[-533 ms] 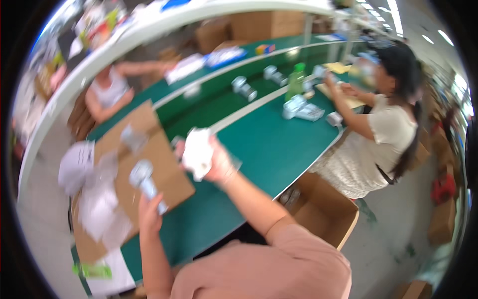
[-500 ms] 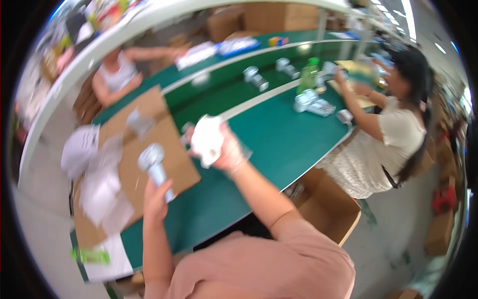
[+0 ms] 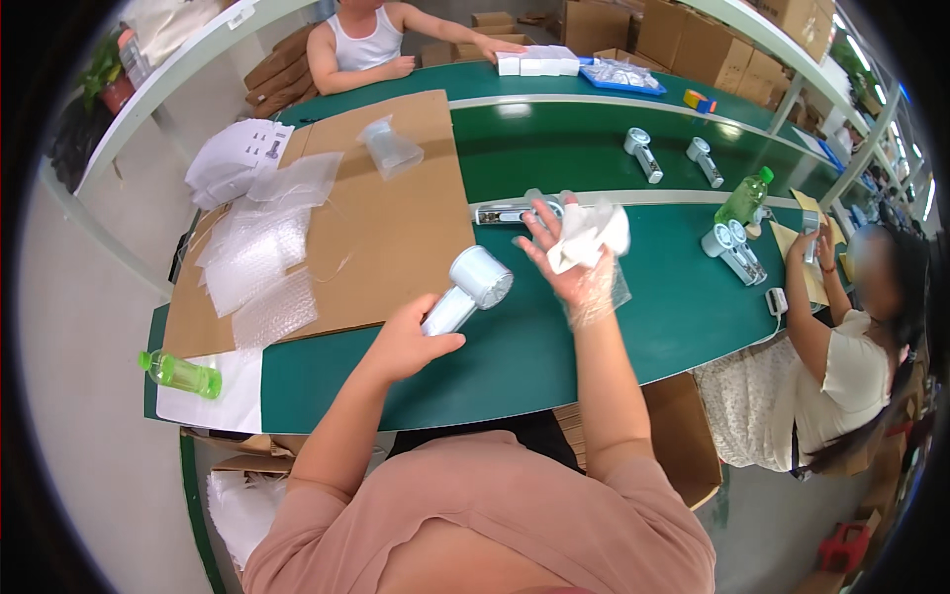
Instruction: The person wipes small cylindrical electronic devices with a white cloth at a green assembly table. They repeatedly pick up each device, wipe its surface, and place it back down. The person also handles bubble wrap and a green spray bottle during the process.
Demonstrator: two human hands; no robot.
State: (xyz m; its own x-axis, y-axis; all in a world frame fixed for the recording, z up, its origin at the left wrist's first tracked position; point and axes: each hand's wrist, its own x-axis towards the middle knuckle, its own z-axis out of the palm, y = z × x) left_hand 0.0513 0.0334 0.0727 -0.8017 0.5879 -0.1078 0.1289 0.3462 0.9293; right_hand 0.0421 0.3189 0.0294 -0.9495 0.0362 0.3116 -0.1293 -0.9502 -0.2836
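Observation:
My left hand is closed around the handle of a light-blue handheld fan, its round head tilted up and to the right. My right hand is palm up with fingers partly spread, and a crumpled white cloth is held against the palm and fingers. A clear plastic piece hangs at the base of that palm and wrist. Just behind my right fingers, another similar fan lies on the green tabletop, partly hidden by the hand.
At left, a cardboard sheet bears bubble-wrap bags and printed leaflets. A green bottle lies near the left edge. Several fans lie at right beside a co-worker; another person sits across the green belt.
The head view has turned, so the scene sits differently. My hands are closer together; the fan's head now points right, and my right fingers have spread from around the cloth.

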